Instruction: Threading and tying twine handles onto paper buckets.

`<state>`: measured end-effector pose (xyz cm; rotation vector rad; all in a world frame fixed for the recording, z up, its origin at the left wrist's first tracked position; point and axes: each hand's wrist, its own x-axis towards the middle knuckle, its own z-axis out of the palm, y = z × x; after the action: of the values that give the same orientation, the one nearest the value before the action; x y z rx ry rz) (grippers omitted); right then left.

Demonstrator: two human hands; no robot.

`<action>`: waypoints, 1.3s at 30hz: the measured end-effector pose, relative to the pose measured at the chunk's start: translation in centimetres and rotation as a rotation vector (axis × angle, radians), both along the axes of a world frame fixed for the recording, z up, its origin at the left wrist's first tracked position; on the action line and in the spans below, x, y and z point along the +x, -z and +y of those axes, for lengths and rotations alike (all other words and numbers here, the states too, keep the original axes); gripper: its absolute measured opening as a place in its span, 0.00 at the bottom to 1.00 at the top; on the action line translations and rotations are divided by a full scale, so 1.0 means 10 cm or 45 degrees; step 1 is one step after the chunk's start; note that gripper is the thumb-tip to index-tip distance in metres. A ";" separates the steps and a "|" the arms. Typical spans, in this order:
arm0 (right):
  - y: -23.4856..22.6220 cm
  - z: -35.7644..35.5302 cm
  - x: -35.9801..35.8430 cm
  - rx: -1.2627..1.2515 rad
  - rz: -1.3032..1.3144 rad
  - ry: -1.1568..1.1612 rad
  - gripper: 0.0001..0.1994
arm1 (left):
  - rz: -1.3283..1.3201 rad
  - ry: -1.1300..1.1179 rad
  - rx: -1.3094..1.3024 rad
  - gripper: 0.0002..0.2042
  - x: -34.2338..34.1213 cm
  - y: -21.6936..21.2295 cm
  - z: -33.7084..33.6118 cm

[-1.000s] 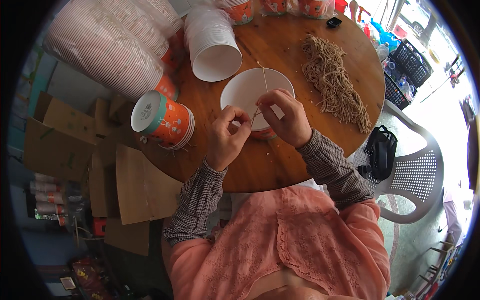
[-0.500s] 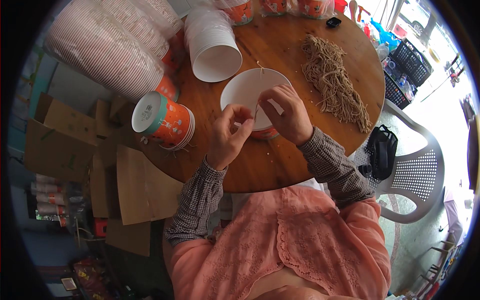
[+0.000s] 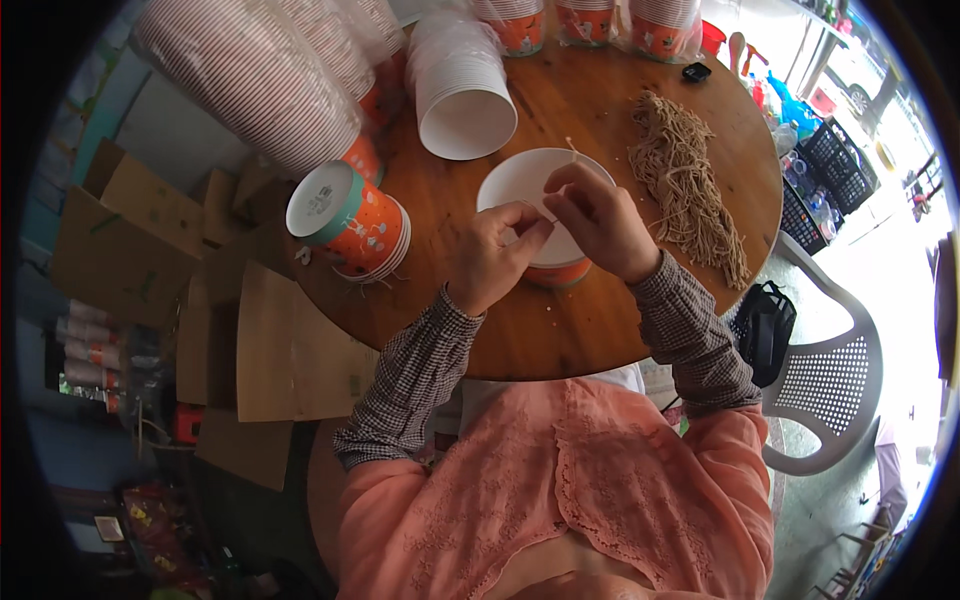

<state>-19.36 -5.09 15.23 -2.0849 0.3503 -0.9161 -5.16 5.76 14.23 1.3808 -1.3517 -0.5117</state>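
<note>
Cup (image 3: 558,275) stood mouth-up, presumably for access from above. Over it I saw the left hand (image 3: 493,255) pinched and the right hand (image 3: 607,225) loosely curled; whether either gripped anything, I couldn't tell. Twine (image 3: 688,180) lay right of the cup, probably for easy reach.

I am seeing a pale plastic chair (image 3: 822,385) to my right, a black bag (image 3: 768,330) resting on its seat. Beyond it, dark crates (image 3: 838,165) are holding clear bottles (image 3: 822,212). On my left, cardboard boxes (image 3: 125,250) are standing open, a red object (image 3: 187,423) showing beside them.
</note>
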 end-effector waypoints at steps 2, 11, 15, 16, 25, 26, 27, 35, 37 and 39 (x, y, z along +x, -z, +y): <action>0.06 0.01 0.06 0.068 -0.053 -0.003 0.05 | -0.031 -0.043 -0.041 0.06 -0.04 0.02 0.00; 0.26 -0.37 0.08 0.220 -0.905 0.625 0.05 | -0.627 -0.209 -0.343 0.03 -0.17 0.21 0.18; 0.44 -0.62 0.05 0.270 -1.009 0.744 0.04 | -0.761 -0.235 -0.463 0.04 -0.05 0.33 0.20; 0.49 -0.68 0.05 0.295 -1.029 0.777 0.04 | -0.752 -0.223 -0.479 0.04 -0.02 0.35 0.21; 0.99 -0.56 -0.09 0.453 -0.515 0.595 0.12 | -0.943 -0.216 -0.496 0.04 0.08 0.39 0.13; 0.90 -0.34 -0.18 0.557 -0.430 0.569 0.10 | -0.930 -0.245 -0.477 0.04 0.09 0.40 0.12; 0.92 -0.21 -0.28 0.151 -0.351 0.566 0.06 | -0.929 -0.235 -0.481 0.04 0.09 0.40 0.11; 0.93 0.41 -0.54 -0.640 0.102 0.135 0.19 | -1.022 -0.321 -0.424 0.10 -0.17 0.13 -0.06; 0.99 0.42 -0.53 -0.642 0.113 0.122 0.19 | -1.140 -0.292 -0.319 0.12 -0.32 0.06 -0.13; 1.05 0.43 -0.49 -0.606 0.106 0.108 0.20 | -1.250 -0.260 -0.261 0.11 -0.41 0.09 -0.21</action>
<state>-24.28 -0.78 4.69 -2.5645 0.2842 -1.0410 -9.30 3.67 13.38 1.6349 -1.9128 0.5187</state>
